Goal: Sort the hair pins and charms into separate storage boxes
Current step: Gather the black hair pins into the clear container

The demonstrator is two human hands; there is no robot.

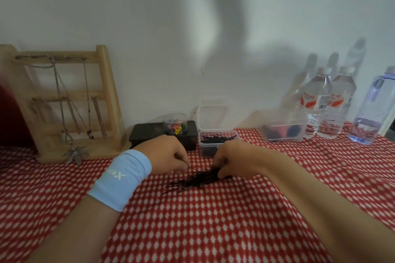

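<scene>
A loose pile of black hair pins lies on the red-and-white cloth in the middle. My left hand, with a light blue wristband, pinches at the pile's left edge. My right hand grips a bunch of pins at the pile's right side. Just behind the hands stands a clear storage box with black hair pins inside and its lid raised. A small round clear tub of coloured charms sits on a black box to the left of it.
A wooden jewellery stand with hanging chains stands at the left against the wall. At the back right sit a clear container with dark and pink items, two water bottles and a purple-tinted bottle.
</scene>
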